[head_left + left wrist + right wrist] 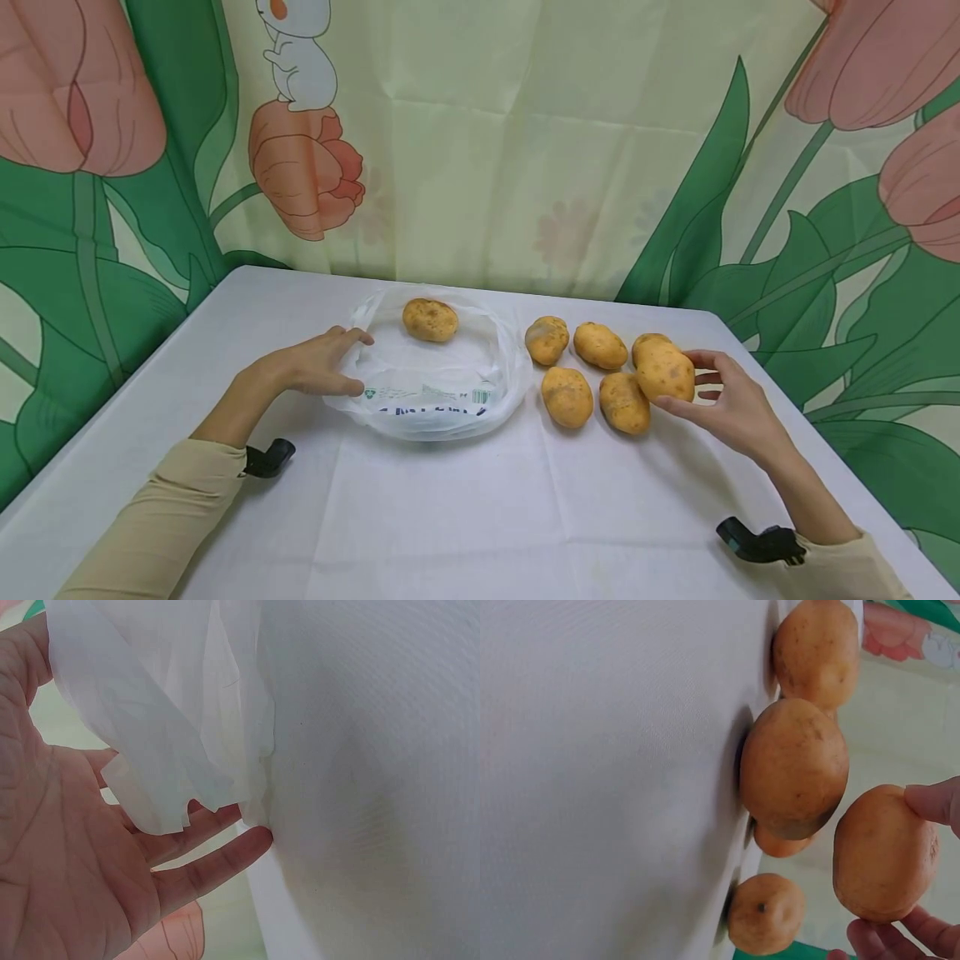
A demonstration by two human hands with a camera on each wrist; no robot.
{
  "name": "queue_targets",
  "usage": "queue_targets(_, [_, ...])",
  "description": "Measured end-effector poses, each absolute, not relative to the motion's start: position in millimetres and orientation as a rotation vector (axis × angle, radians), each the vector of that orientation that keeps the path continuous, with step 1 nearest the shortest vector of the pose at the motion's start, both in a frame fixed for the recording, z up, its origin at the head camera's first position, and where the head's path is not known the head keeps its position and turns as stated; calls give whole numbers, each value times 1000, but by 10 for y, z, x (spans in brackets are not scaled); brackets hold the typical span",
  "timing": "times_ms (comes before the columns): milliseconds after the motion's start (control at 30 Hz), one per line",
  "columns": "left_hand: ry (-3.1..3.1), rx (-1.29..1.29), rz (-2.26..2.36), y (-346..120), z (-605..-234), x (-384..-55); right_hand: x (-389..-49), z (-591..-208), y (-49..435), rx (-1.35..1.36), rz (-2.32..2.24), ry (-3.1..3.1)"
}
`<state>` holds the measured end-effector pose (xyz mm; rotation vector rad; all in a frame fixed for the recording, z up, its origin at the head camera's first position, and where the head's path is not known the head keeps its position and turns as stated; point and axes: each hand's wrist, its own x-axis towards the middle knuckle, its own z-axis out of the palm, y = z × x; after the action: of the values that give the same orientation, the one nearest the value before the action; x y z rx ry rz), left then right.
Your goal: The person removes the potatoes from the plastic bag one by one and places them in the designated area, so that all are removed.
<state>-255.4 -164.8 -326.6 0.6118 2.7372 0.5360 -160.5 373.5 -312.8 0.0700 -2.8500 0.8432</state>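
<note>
My right hand (731,408) pinches a potato (666,373) between thumb and fingers, at the right of the group. In the right wrist view this potato (885,855) hangs clear of the table. At the left edge of a thin white plastic bag (442,429), my left hand (318,365) has its thumb and fingers spread apart. The left wrist view shows its fingers (217,862) extended behind the bag's loose edge (165,765). Inside the wide-mouthed bag lies a single potato (430,320), towards the back.
Several potatoes lie between the bag and my right hand, among them a front one (567,398), one beside it (624,403) and a back one (600,346). A white cloth covers the table (465,517). Behind it hangs a flower-printed curtain (480,167).
</note>
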Motion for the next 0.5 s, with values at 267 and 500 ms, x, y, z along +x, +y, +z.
queue_targets(267, [2737,621,541,-1649,-3277,-2552,-1623,-3162,3848,43,856,-2906])
queue_targets(500, [2740,626,540,-1649,-3262,-2553,-1643,-3204,3958,36,840,-2960])
